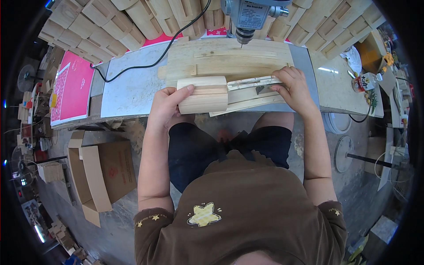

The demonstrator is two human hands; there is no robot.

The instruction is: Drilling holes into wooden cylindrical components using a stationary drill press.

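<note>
From my remote post I see a brown T-shirt [265,207] with a pale yellow star [204,215] outlined in white on its front. Small yellow stars and lettering mark both short sleeves [152,232]. Below, I make out dark shorts [192,143]; the left hand [170,100] and right hand [297,90] are bare.

2 hands are seen, i.e. 1 L hand [170,100] & 1 R hand [297,90]. Also counted: 1 grooved wood pc. [203,104], 1 bench drill [252,17], 1 dk. cord [132,67], 1 cardbd. box [118,165], 1 wht. bucket [339,124]. Stacked wood pcs. [93,27]: many, can't be tallied exactly.
</note>
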